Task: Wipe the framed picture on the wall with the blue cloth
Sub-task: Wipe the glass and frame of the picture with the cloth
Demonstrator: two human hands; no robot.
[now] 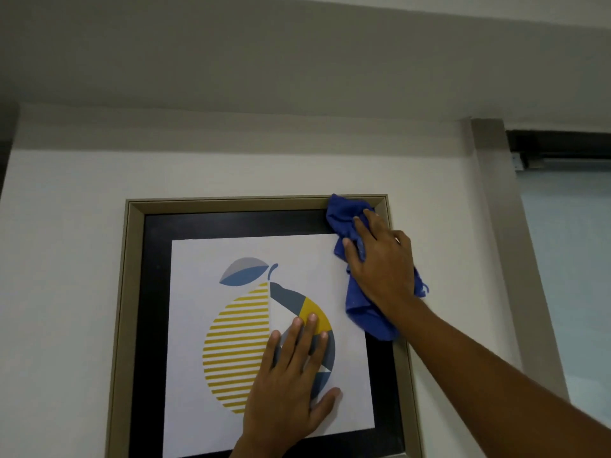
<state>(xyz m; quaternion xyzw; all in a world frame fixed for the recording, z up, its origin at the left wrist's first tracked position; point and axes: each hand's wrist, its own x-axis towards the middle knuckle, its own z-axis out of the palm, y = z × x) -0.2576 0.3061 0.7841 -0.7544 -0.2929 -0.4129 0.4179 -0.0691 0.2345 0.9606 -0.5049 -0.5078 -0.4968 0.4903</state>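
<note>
A framed picture (135, 292) with a beige frame and black mat hangs on the white wall, showing a striped yellow and blue lemon print. My right hand (380, 259) presses the crumpled blue cloth (344, 213) against the picture's upper right corner, covering part of the frame and mat. The cloth's lower end hangs below my wrist. My left hand (291, 378) lies flat on the print with fingers spread, holding nothing.
White wall (231, 170) surrounds the picture. A grey door or window jamb (502, 226) runs down the right side, with frosted glass (572, 259) beyond it. A ceiling bulkhead spans the top.
</note>
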